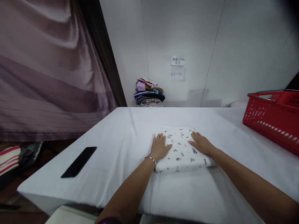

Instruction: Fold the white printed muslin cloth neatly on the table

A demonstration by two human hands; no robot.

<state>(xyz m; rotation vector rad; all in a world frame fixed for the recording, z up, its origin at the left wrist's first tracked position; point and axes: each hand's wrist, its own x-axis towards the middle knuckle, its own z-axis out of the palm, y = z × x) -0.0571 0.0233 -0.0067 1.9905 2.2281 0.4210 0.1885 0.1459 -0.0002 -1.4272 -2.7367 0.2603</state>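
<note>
A folded white cloth with small printed figures (pixel 181 152) lies in the middle of a table covered by a white sheet (pixel 121 130). My left hand (pixel 160 147) rests flat on the cloth's left part, fingers stretched out, a thin bracelet on the wrist. My right hand (pixel 201 143) lies flat on the cloth's right part, fingers also extended. Neither hand grips anything.
A black phone (pixel 79 161) lies near the table's left edge. A red plastic basket (pixel 274 116) stands at the right. A stack of folded clothes (pixel 149 92) sits at the far edge by the white wall. A mauve curtain (pixel 46 68) hangs at the left.
</note>
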